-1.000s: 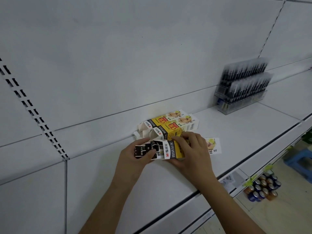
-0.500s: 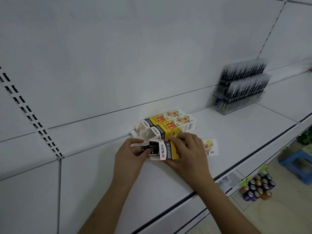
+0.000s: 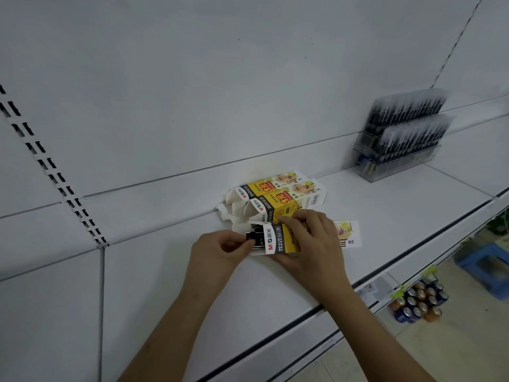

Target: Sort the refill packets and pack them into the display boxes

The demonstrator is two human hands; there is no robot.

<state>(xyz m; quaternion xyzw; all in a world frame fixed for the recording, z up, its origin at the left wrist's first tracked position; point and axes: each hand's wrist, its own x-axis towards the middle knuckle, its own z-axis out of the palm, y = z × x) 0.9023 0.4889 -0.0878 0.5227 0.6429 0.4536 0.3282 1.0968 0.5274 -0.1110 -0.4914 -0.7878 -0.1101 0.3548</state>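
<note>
While the black refill packet (image 3: 252,237) sits half inside the open end of the front display box (image 3: 278,239), it looks light and thin, a flat bundle that should slide easily on smooth card. It probably bends if squeezed across its width, so the sensible place to take it is at the exposed end, thumb on one face and fingers on the other. That is where the left hand (image 3: 220,250) has it: the grip pinches the dark end that sticks out of the box mouth, and the rest of the packet is hidden inside. The box itself is thin printed card with loose white flaps at the opening, easy to crush or tear, so it wants a flat, spread hold along its sides instead of a hard squeeze. The right hand (image 3: 311,244) gives it that, fingers curled over the top and far side and the thumb underneath, grasping the box near its middle. The packet lies directly left of this grip, in line with the box.

Just behind, two more boxes (image 3: 278,195) of the same yellow and black print lie side by side on the white shelf (image 3: 165,271), their flaps open toward the left. A loose printed card (image 3: 348,234) lies flat beside the right hand. Well apart, a clear rack of pens (image 3: 402,139) stands against the back wall.
</note>
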